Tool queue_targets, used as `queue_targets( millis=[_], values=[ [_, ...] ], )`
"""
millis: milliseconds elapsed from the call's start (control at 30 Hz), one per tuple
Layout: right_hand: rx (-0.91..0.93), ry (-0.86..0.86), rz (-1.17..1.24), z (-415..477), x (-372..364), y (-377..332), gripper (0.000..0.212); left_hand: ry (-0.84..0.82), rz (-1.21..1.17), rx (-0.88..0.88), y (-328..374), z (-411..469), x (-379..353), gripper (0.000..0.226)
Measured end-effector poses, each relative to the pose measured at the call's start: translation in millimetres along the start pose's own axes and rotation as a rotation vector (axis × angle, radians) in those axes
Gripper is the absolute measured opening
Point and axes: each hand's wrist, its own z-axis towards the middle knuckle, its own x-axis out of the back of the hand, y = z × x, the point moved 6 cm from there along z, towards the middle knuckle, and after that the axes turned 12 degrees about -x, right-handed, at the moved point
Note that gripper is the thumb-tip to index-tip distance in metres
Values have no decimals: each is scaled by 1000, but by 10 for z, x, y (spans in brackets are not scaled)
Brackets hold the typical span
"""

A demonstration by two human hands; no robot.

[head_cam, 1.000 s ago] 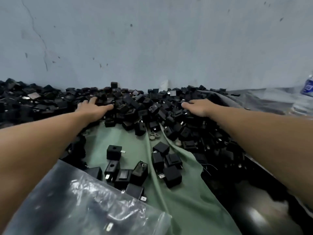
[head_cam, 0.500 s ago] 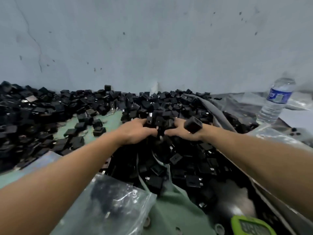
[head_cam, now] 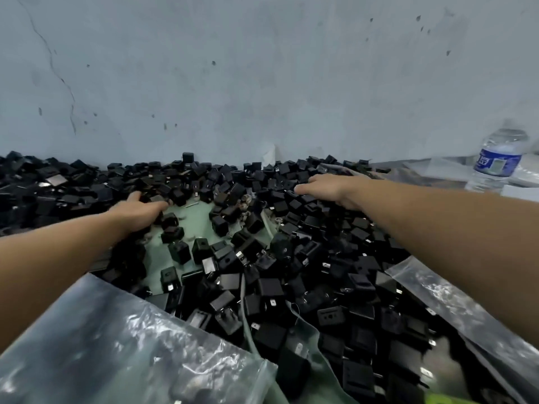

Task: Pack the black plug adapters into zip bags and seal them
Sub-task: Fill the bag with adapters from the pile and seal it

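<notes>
A big heap of black plug adapters [head_cam: 306, 258] covers the green cloth [head_cam: 192, 220] from the wall down to the near edge. My left hand [head_cam: 140, 212] lies flat on the adapters at the left of the heap, fingers stretched toward the wall. My right hand [head_cam: 329, 186] rests palm down on the heap farther right, fingers straight and spread. Neither hand holds an adapter. A clear zip bag [head_cam: 122, 351] lies crumpled at the near left, with dark shapes showing through it. Another clear bag [head_cam: 466, 310] lies at the near right under my right forearm.
A grey-blue wall [head_cam: 262, 83] stands right behind the heap. A water bottle [head_cam: 495, 161] with a blue label stands at the far right. A bit of a yellow-green object [head_cam: 446, 399] shows at the bottom edge.
Both hands, which met at the middle of the heap half a second ago, have moved apart and back out toward the wall. More adapters now lie in the near middle.
</notes>
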Motion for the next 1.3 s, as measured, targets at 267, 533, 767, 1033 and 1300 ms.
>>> queue_targets(
  millis=[267,533,767,1033,1300],
  values=[
    [144,-111,-255,28,-626,-348,97,-251,-118,-333,805,-218,-775,75],
    [171,34,-242,-940,-215,25,39,-452,-137,-456,1217,-1181,-861,92],
    [234,85,-161,-2231,-10,32,27,-25,41,-493,1209,-2127,-217,66],
    [157,158,-471,-3470,-790,656,39,-58,400,-455,678,-3913,-27,40],
    [178,399,-697,-3368,-1214,906,40,4,383,-372,493,-4082,14,14]
  ],
)
